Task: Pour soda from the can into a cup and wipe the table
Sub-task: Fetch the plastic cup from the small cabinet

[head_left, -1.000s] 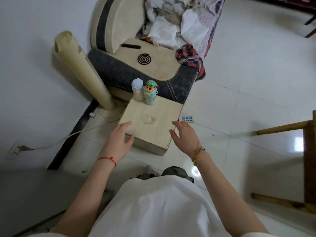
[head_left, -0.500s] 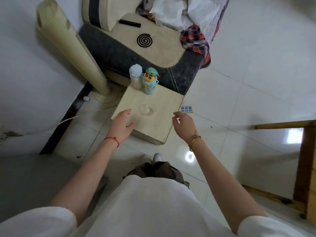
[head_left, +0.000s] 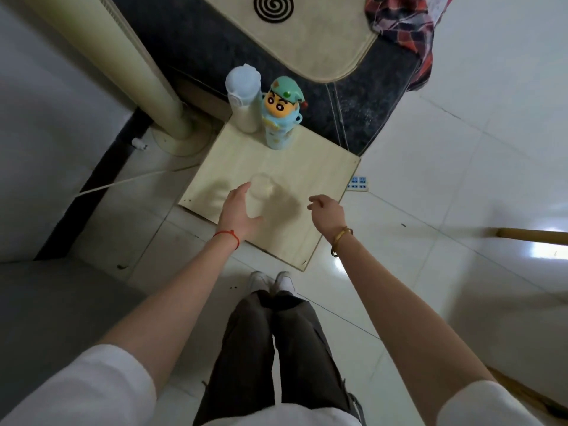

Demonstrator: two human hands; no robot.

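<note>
A clear plastic cup stands near the middle of the low pale wooden table. My left hand wraps around the cup's left side and holds it. Loosely curled and holding nothing, my right hand hovers over the table's right front part. At the table's far edge stand a white bottle and a cartoon-figure bottle side by side. No soda can shows in this view.
A dark sofa with a beige armrest carrying a black mosquito coil sits behind the table. A tall cream tower fan stands at the left, its cord crossing the floor. A blue-and-white strip lies right of the table. A wooden pole juts in at right.
My left hand moved right across the table and took hold of the clear cup. My right hand drifted slightly forward over the table. The camera came closer and tilted further down.
</note>
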